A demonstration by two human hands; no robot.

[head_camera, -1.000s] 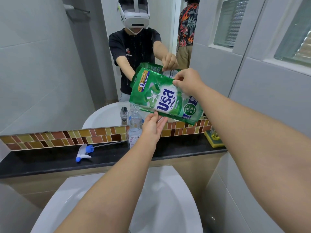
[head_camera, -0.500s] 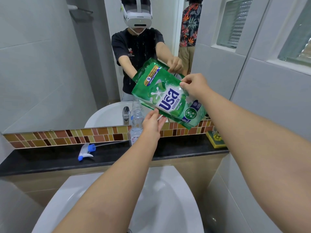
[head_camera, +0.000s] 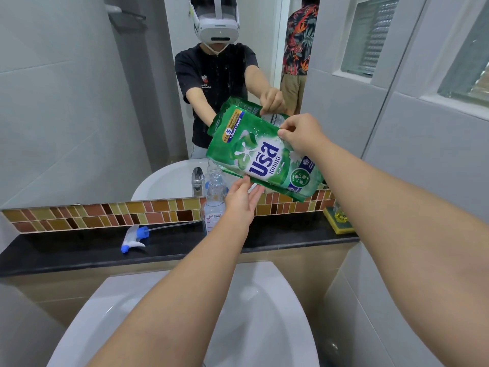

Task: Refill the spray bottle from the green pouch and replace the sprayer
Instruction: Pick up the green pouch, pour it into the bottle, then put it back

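The right hand (head_camera: 301,133) pinches the upper edge of the green refill pouch (head_camera: 264,160), while the left hand (head_camera: 242,200) props it from below with loosely spread fingers, tilted over the uncapped spray bottle (head_camera: 214,200) on the black ledge (head_camera: 66,247). This looks like the pouring step; next the pouch's low corner needs lining up with the bottle neck, and the sprayer (head_camera: 135,238) lying on the ledge goes back afterwards.

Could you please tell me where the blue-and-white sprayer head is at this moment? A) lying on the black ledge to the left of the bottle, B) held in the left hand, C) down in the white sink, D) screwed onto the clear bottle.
A: the sprayer head lies on its side on the black ledge, left of the open-necked clear bottle.
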